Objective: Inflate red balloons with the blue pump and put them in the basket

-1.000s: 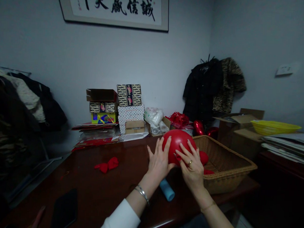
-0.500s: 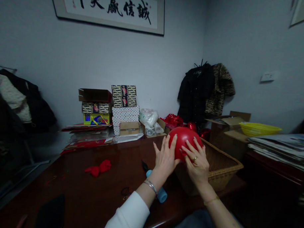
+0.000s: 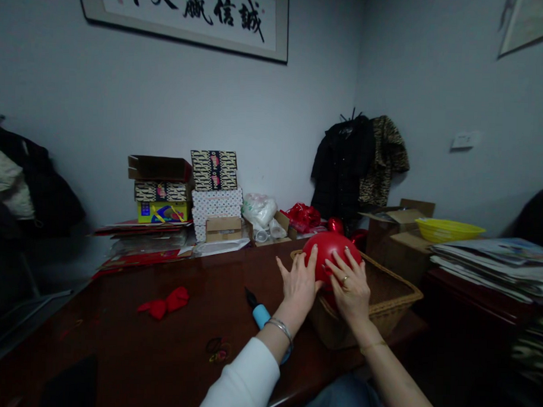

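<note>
A round, inflated red balloon (image 3: 327, 248) is held between my two hands over the left part of a wicker basket (image 3: 402, 300). My left hand (image 3: 301, 279) presses on its near left side, fingers spread. Across the near right side lie the fingers of my right hand (image 3: 351, 289), which wears a ring. The balloon's underside is partly hidden by my hands. Beneath my left forearm lies a blue balloon pump (image 3: 261, 315) with a black nozzle, its far end partly covered by my wrist.
On the dark wooden table (image 3: 168, 348) lie limp red balloons (image 3: 165, 302) and several small rubber bands (image 3: 218, 350). Stacked boxes (image 3: 215, 210) and a box with plastic bags (image 3: 260, 212) line the back. At right are a yellow basket (image 3: 448, 230) and stacked papers (image 3: 492, 261).
The view has turned slightly right, so the surroundings sit farther left. My hands and the balloon are slightly lower over the basket, and more of the pump's nozzle end shows.
</note>
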`<state>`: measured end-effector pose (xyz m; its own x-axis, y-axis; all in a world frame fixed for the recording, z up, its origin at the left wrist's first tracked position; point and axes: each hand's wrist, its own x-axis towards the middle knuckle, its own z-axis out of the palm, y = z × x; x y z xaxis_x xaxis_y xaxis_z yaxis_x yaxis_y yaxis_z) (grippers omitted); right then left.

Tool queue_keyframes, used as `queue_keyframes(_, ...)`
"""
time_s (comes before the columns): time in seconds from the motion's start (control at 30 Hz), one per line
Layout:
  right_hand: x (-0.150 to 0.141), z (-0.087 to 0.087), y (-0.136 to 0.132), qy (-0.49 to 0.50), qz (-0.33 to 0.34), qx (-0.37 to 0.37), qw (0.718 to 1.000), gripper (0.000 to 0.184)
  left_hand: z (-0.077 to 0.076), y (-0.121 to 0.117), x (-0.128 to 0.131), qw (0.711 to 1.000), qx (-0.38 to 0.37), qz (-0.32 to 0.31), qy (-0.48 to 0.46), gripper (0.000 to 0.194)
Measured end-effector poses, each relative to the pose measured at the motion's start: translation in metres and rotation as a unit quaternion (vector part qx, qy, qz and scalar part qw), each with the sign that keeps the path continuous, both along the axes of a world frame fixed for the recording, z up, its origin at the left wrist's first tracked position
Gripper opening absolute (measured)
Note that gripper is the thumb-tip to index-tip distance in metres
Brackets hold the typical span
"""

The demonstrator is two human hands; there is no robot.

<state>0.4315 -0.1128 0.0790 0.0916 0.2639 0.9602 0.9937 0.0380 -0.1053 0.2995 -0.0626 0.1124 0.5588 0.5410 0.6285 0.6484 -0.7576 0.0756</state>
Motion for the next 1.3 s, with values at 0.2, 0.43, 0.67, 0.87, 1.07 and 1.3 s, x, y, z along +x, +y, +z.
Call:
queue_keyframes(0.2,0.010,-0.009,0.004,-0.020,-0.021,-0.091,0.995,0.040,-0.017,0.015,-0.002,0.998,-0.046,-0.022,0.045,0.064)
queue_keyframes(0.43,-0.002,-0.005,-0.001,-0.028,-0.049,-0.145,0.988,0.058,-0.032,0.026,-0.019,0.997,-0.047,0.024,0.047,0.063)
queue_keyframes(0.67,-0.017,0.004,0.006,-0.033,-0.084,-0.139,0.986,0.043,-0.030,0.026,-0.037,0.997,-0.060,0.045,0.030,0.066)
queue_keyframes(0.87,-0.036,0.005,0.013,0.014,-0.153,-0.121,0.981,0.048,-0.030,0.031,-0.063,0.997,-0.052,0.060,0.013,0.066)
queue_keyframes(1.07,-0.053,-0.005,0.014,0.064,-0.198,-0.132,0.969,0.052,-0.033,0.037,-0.091,0.995,-0.051,0.090,0.005,0.065)
queue_keyframes(1.3,-0.066,-0.001,0.020,0.048,-0.203,-0.151,0.966,0.052,-0.037,0.041,-0.121,0.990,-0.074,0.116,0.009,0.065)
